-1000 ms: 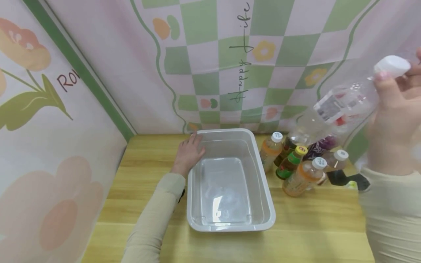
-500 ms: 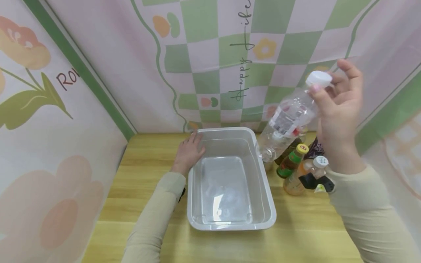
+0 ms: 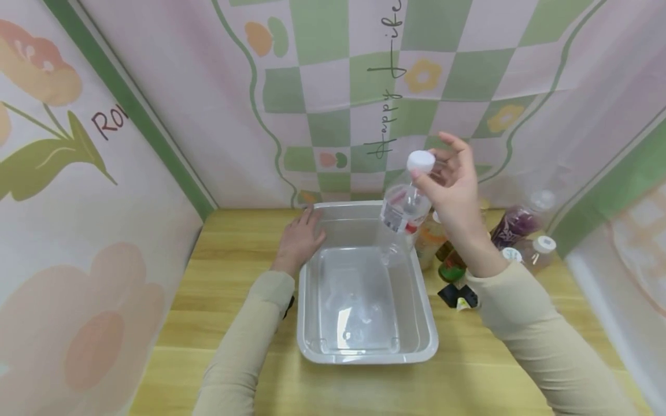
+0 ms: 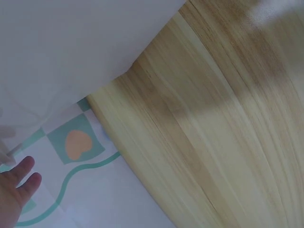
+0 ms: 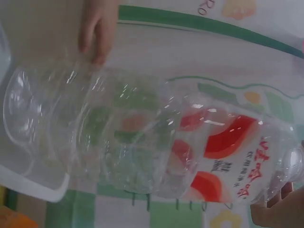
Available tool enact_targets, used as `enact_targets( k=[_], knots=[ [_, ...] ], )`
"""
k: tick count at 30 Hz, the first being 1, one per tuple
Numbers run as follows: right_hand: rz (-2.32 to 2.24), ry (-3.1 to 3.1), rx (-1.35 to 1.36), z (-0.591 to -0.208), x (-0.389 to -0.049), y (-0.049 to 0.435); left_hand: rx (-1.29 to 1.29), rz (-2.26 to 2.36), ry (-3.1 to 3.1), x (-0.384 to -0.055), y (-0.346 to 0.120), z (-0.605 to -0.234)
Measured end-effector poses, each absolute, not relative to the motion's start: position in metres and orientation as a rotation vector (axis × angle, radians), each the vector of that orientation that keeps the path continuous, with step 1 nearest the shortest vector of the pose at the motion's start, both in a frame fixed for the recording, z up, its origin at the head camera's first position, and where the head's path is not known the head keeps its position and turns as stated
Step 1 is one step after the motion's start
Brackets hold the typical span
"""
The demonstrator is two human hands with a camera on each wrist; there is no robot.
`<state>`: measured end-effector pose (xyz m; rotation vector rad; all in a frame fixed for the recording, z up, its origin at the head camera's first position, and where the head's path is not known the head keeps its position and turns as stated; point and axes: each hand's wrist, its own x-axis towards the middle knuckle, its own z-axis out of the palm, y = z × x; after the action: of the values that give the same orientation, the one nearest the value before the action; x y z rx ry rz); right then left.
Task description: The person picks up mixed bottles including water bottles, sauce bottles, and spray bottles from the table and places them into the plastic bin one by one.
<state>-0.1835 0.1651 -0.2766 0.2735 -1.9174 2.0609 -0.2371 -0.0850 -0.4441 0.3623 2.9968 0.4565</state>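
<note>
My right hand (image 3: 459,199) pinches a clear plastic bottle (image 3: 399,212) near its white cap (image 3: 420,161), one finger raised away from it. Slightly tilted, the bottle hangs with its base over the right side of a grey plastic tub (image 3: 356,306). A red and white label (image 5: 228,156) shows on it in the right wrist view, and it looks drained of liquid. At the tub's far left corner my left hand (image 3: 300,240) rests on the rim with relaxed fingers; the left wrist view catches only a couple of its fingertips (image 4: 29,183).
Right of the tub several bottles stand on the wooden table (image 3: 234,242), partly behind my right forearm: an orange drink bottle (image 3: 429,240), a green-labelled bottle (image 3: 451,271), a purple-labelled bottle (image 3: 512,225) and a white-capped bottle (image 3: 538,254). A patterned curtain (image 3: 333,75) borders the back.
My right hand has carried the clear bottle left and down, from the far right to over the tub, and the bottle has turned more upright. My left hand stays at the rim.
</note>
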Motion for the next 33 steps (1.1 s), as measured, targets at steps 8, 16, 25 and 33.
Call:
enact_targets(
  k=[8,16,25,33],
  knots=[
    [1.965,-2.235,0.190,-0.301,-0.185,0.147,0.344,0.484,3.005,-0.236,-0.084,-0.445],
    [1.981,-2.326,0.167,-0.316,-0.188,0.130,0.287,0.466,3.035,-0.238,-0.084,-0.445],
    [1.986,-2.353,0.127,-0.329,-0.191,0.113,0.292,0.492,3.018,-0.233,-0.086,-0.444],
    [1.976,-2.377,0.089,-0.338,-0.193,0.104,0.279,0.486,3.036,-0.231,-0.085,-0.441]
  ],
)
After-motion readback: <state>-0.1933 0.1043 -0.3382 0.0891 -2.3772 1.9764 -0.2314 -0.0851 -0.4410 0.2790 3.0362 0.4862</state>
